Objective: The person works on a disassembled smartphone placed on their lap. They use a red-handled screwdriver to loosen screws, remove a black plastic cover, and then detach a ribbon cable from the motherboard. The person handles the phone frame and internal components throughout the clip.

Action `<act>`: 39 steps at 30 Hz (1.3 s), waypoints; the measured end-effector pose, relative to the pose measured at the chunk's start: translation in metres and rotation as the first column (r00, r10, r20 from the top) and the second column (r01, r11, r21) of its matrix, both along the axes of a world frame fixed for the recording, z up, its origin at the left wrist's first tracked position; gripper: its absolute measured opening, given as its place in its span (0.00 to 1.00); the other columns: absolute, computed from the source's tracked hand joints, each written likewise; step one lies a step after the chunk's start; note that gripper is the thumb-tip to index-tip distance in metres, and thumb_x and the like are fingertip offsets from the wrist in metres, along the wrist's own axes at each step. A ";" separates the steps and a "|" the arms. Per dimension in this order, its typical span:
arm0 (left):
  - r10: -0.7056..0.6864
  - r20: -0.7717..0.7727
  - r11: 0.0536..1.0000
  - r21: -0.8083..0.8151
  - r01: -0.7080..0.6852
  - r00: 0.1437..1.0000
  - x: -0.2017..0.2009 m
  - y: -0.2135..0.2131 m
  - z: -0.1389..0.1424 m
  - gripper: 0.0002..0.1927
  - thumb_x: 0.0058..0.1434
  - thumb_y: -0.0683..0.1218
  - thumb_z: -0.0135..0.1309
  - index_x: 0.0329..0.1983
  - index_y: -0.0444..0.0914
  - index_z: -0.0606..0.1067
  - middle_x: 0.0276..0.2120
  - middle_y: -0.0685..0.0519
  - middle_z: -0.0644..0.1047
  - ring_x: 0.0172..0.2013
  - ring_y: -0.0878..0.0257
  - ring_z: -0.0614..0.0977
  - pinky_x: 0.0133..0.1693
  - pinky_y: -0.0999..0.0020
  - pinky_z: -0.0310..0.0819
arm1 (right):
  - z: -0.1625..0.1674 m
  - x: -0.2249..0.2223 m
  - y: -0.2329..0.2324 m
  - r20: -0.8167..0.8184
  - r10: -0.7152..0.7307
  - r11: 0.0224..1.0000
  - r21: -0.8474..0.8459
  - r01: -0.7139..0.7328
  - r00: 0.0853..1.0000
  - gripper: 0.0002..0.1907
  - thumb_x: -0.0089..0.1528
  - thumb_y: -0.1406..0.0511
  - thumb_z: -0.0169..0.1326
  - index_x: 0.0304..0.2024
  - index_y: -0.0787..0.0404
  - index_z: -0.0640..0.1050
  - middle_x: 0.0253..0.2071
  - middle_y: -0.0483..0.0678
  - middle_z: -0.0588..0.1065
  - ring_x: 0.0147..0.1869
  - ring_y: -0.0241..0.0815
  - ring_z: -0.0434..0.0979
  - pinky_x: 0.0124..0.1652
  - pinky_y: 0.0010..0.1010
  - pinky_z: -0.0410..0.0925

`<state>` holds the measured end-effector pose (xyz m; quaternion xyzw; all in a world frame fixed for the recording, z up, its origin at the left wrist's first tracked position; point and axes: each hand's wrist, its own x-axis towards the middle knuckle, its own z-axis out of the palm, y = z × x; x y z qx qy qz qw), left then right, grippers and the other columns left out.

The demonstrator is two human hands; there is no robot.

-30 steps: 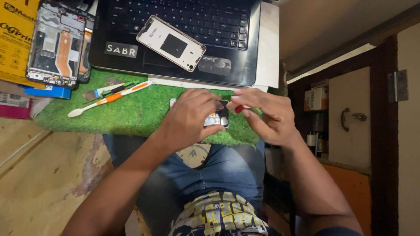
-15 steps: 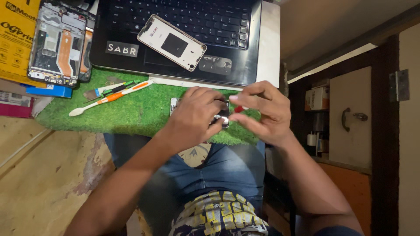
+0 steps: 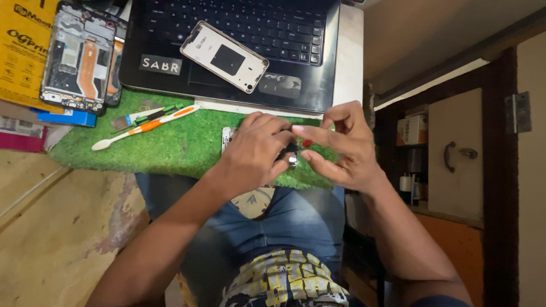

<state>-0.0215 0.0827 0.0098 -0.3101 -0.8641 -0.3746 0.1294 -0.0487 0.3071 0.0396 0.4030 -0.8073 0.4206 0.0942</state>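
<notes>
Left hand [image 3: 256,149] clenched over a small phone part [image 3: 227,136] on the green turf mat [image 3: 187,149], just in front of the black laptop [image 3: 239,51]; right hand [image 3: 341,149] pinching a thin red-tipped tool [image 3: 307,143] against that part. On the laptop's palm rest, a pale phone back cover [image 3: 224,57] lying tilted. Left of the laptop, an opened phone frame [image 3: 77,59] resting on a yellow box [image 3: 23,57], with an orange-and-white pry tool [image 3: 145,126] on the mat below.
</notes>
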 end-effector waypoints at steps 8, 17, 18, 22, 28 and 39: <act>-0.002 0.048 1.000 -0.018 0.003 0.999 0.001 0.001 0.000 0.14 0.55 0.46 0.63 0.42 0.35 0.79 0.45 0.47 0.76 0.52 0.51 0.76 0.59 0.51 0.62 | 0.005 -0.001 -0.001 -0.149 -0.001 1.000 0.001 0.001 0.989 0.21 0.55 0.66 0.67 0.51 0.58 0.81 0.46 0.52 0.70 0.49 0.48 0.68 0.47 0.34 0.66; -0.051 0.059 0.995 -0.086 0.056 0.997 -0.009 0.008 -0.004 0.14 0.54 0.46 0.62 0.42 0.36 0.79 0.48 0.47 0.76 0.54 0.51 0.74 0.61 0.50 0.59 | 0.013 -0.004 -0.001 0.154 0.138 0.987 -0.100 -0.124 0.978 0.22 0.60 0.76 0.54 0.57 0.61 0.77 0.41 0.49 0.79 0.44 0.41 0.79 0.48 0.34 0.68; -0.072 0.082 0.991 -0.103 0.081 0.994 -0.012 0.009 -0.003 0.14 0.53 0.46 0.62 0.42 0.36 0.79 0.47 0.48 0.76 0.55 0.51 0.73 0.62 0.50 0.58 | 0.013 -0.004 -0.002 0.117 0.128 0.987 -0.109 -0.115 0.985 0.22 0.58 0.75 0.56 0.56 0.61 0.77 0.42 0.51 0.78 0.45 0.42 0.78 0.47 0.33 0.69; -0.092 0.011 0.947 -0.308 0.091 0.996 -0.023 0.020 0.001 0.16 0.50 0.48 0.63 0.40 0.37 0.79 0.45 0.48 0.75 0.53 0.53 0.72 0.58 0.51 0.61 | 0.010 0.003 -0.009 0.055 0.039 0.992 -0.122 -0.032 0.998 0.22 0.56 0.73 0.66 0.53 0.62 0.81 0.40 0.51 0.76 0.42 0.41 0.78 0.42 0.26 0.70; -0.148 0.061 0.876 -0.455 0.159 0.987 -0.037 0.019 0.007 0.18 0.46 0.49 0.64 0.39 0.37 0.79 0.41 0.49 0.74 0.48 0.53 0.74 0.49 0.56 0.65 | 0.014 -0.001 0.001 0.057 0.039 0.995 -0.099 -0.033 0.998 0.17 0.61 0.76 0.61 0.53 0.64 0.78 0.42 0.50 0.79 0.44 0.41 0.81 0.45 0.28 0.73; -0.169 0.099 0.888 -0.417 0.195 0.981 -0.039 0.022 0.001 0.15 0.44 0.50 0.66 0.32 0.37 0.80 0.36 0.47 0.77 0.44 0.50 0.79 0.46 0.54 0.69 | 0.011 -0.003 0.008 0.055 0.042 0.997 -0.067 -0.038 0.998 0.19 0.60 0.71 0.67 0.54 0.63 0.80 0.41 0.51 0.80 0.43 0.39 0.82 0.42 0.28 0.73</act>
